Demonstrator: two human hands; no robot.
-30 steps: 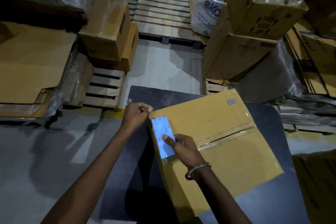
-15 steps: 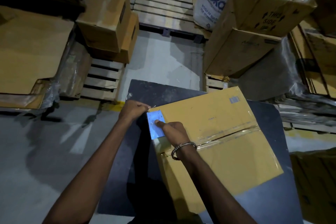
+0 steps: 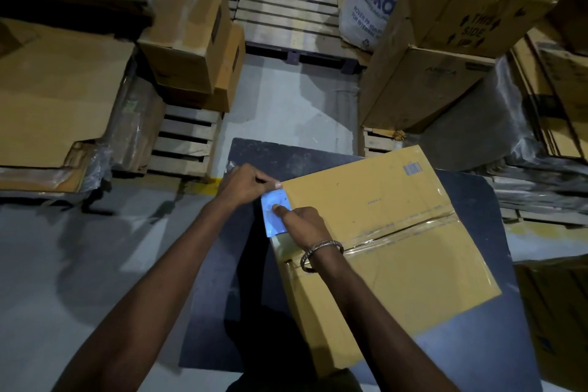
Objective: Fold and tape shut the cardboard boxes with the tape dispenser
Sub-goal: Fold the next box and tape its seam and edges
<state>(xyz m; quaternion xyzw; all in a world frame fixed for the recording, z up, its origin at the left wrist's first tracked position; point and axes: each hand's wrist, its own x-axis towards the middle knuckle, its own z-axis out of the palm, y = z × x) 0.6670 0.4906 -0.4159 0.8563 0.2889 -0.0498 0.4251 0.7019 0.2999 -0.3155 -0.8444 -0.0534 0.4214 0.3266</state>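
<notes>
Left hand (image 3: 245,186) pinched the top corner of a blue label (image 3: 276,212) at the box's left end. Right hand (image 3: 304,221) pressed it flat with one fingertip. Cardboard box (image 3: 381,232) sat on the dark table (image 3: 286,159), flaps folded, centre seam taped. Tape dispenser not visible; label probably the last step.

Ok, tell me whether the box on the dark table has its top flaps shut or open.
Shut. The cardboard box has both top flaps lying flat, meeting at a centre seam with glossy tape along it.
</notes>
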